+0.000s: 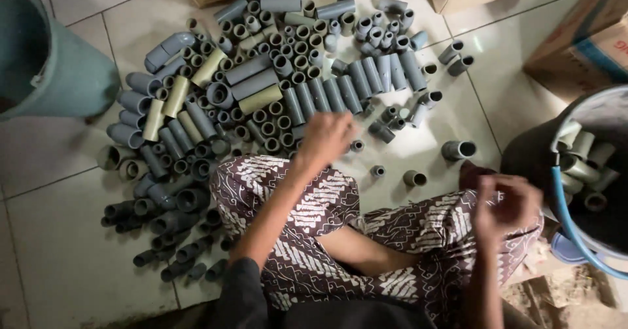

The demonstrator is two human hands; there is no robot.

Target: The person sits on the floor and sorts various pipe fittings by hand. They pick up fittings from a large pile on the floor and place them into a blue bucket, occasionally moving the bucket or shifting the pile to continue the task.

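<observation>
I sit cross-legged in patterned trousers (314,218) on a tiled floor. My left hand (325,136) reaches forward with curled fingers onto the near edge of a big spread of short grey and beige pipe pieces (261,84); whether it grips one is hidden. My right hand (504,201) hovers above my right knee, fingers curled and blurred, beside a dark bucket (589,172) holding more pipe pieces. I cannot tell if it holds anything.
A teal bin (46,54) stands at the far left. Cardboard boxes (582,34) sit at the top right and top middle. Loose fittings (458,150) lie on the tiles between the pile and the bucket. A blue hose (569,224) curves over the bucket.
</observation>
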